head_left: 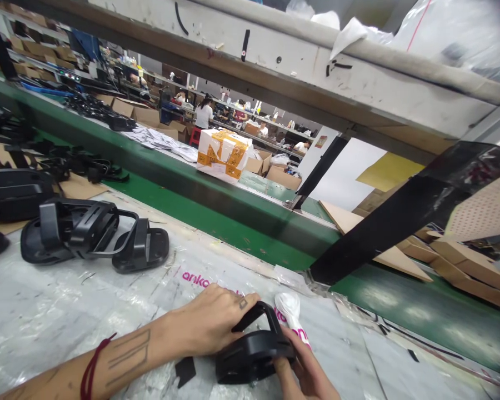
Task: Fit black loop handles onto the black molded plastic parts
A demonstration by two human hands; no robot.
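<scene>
Two hands hold one black holder (254,355) at the desk's (66,305) near edge: the left hand (227,316) grips its ten o'clock side, fingers partly hidden, and the right hand (308,369) pinches its four o'clock side. From the holder, a white bundle (289,307) lies close at one o'clock, a dark scrap (186,371) near at nine, black parts (95,236) well apart at ten, and a taped box (225,154) far off towards twelve.

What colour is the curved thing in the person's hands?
The curved thing is black; it shows best in the head view.
</scene>
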